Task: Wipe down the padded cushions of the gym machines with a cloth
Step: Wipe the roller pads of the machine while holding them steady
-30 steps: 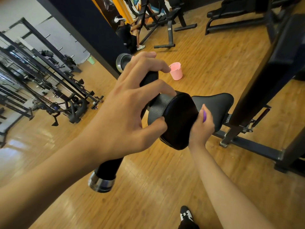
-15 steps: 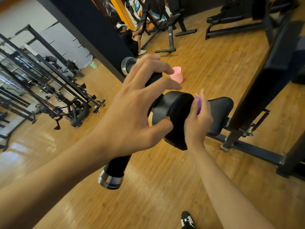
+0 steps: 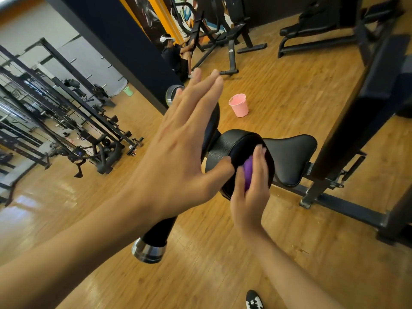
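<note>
Pinching purple cloth [image 3: 248,172] on round grained pad [image 3: 223,143]: right fingers [image 3: 259,158] | left fingers [image 3: 200,92] released

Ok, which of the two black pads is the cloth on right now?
The round roller pad on the bar: the right hand holds the purple cloth against its end face. The saddle-shaped seat behind it has no cloth on it.

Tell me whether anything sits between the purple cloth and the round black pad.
Nothing visible does. The right hand holds the purple cloth directly against the round pad, on its end face. The left hand is open beside it, thumb at the rim, clear of the cloth.
</note>
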Motion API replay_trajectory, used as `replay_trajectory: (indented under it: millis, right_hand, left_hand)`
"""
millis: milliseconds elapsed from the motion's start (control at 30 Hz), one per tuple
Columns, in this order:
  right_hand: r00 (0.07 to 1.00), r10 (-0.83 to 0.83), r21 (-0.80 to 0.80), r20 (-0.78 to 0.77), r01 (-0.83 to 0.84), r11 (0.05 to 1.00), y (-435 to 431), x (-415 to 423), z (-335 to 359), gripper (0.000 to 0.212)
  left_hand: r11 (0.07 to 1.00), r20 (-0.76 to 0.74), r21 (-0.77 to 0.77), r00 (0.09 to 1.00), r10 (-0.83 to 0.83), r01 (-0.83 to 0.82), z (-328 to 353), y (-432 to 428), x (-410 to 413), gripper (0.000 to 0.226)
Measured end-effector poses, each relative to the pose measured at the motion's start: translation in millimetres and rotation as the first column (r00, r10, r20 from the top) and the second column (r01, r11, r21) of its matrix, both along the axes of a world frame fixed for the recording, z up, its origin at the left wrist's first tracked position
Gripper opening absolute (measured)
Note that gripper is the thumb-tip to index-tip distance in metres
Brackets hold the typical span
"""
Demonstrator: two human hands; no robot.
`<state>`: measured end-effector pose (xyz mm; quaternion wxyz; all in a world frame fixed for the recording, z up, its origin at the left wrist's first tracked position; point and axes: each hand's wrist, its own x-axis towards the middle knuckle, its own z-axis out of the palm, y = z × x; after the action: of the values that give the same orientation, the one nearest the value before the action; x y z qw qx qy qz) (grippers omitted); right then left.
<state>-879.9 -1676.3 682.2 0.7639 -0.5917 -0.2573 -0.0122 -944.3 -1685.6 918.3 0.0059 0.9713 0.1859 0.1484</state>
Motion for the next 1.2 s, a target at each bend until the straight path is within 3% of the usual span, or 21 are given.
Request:
replay_trajectory:
  millis: [67,100,167,233,333,467,600,667,867,900,1033,1100,1200]
  right_hand:
    - [0.997,0.077,-0.006,-0.016,-0.077,0.997,-7.9,-18.9,-10.0,0.055]
    - [0.994,0.061,0.002,-0.096,-0.061,0.998,-2.9,-14.9,-3.4,0.054]
    - [0.957,-0.055,-0.043,-0.286,0.044,0.998,16.4,10.4,17.8,0.051]
    - [0.923,-0.122,-0.068,-0.366,0.104,0.992,28.3,38.7,34.7,0.051]
    - [0.932,-0.069,-0.002,-0.355,0.073,0.997,11.7,25.0,30.4,0.053]
    - [0.992,0.02,-0.012,-0.126,-0.022,1.0,-12.1,-20.8,12.2,0.055]
    - [0.957,-0.109,-0.041,-0.27,0.101,0.994,24.8,55.5,50.6,0.05]
    - [0.95,-0.167,-0.057,-0.266,0.157,0.986,34.3,77.8,64.9,0.048]
    - [0.996,-0.095,-0.039,-0.003,0.094,0.995,0.8,1.7,19.6,0.044]
    - [0.996,-0.078,-0.039,-0.03,0.077,0.996,1.1,6.7,19.6,0.045]
    - [0.894,-0.088,-0.033,-0.44,0.082,0.996,31.6,79.3,54.8,0.044]
    - [0.908,-0.13,-0.041,-0.398,0.124,0.991,29.9,81.3,65.5,0.046]
    - [0.974,-0.127,-0.047,-0.19,0.12,0.992,3.8,24.8,41.8,0.046]
  left_hand:
    - [0.999,0.004,0.026,1.0,0.021,-0.021,-0.1,0.3,-3.8,0.095]
    - [0.999,0.01,0.033,0.999,0.03,-0.031,-0.6,0.4,-5.2,0.094]
    - [0.999,0.023,0.028,0.999,0.042,-0.043,-1.8,0.9,-5.9,0.093]
    - [0.999,0.039,-0.006,0.998,0.053,-0.053,-2.4,1.5,-3.1,0.094]
    - [0.996,0.052,-0.082,0.997,0.05,-0.045,-3.7,-1.1,5.2,0.096]
    - [0.993,0.058,-0.112,0.997,0.047,-0.04,-4.4,-2.0,5.4,0.097]
    - [0.991,0.044,-0.122,0.997,0.057,-0.051,-3.5,-2.2,1.7,0.098]
    - [0.992,0.043,-0.118,0.997,0.059,-0.053,-3.1,-2.5,2.8,0.097]
    - [0.994,0.053,-0.097,0.997,0.056,-0.051,-3.6,-3.0,4.5,0.095]
    - [0.993,0.049,-0.103,0.997,0.056,-0.051,-3.7,-4.0,3.1,0.096]
    - [0.994,0.044,-0.101,0.998,0.048,-0.043,-3.3,-2.3,4.8,0.096]
    - [0.995,0.055,-0.098,0.998,0.039,-0.034,-2.8,-1.6,8.4,0.095]
    - [0.995,0.06,-0.095,0.998,0.024,-0.019,-3.6,-2.3,13.4,0.095]
